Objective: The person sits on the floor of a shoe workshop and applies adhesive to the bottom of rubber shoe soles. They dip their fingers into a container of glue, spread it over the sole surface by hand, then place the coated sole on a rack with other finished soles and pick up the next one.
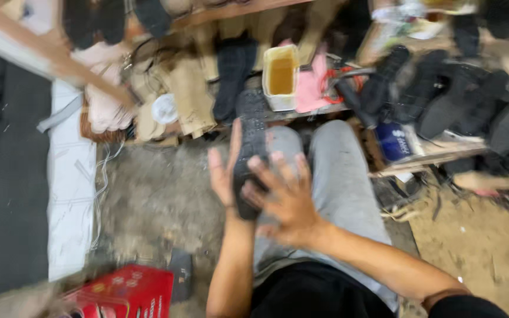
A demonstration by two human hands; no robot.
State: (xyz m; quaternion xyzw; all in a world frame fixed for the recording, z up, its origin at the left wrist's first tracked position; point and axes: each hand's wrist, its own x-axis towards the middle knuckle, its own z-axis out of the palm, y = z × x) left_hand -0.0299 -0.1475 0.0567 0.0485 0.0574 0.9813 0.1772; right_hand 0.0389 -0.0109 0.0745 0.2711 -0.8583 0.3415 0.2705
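Dark textured rubber shoe sole blurred by motion, left hand cupping its edge, right hand fingers spread flat over its lower end, hiding it.

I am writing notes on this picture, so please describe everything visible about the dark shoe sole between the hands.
The shoe sole is dark grey to black, long and narrow, with a dotted tread pattern; it looks like rubber. It stands nearly upright above the person's grey-trousered knees. The left hand holds its left edge, and the right hand presses its lower part with spread fingers. Motion blur hides finer detail.
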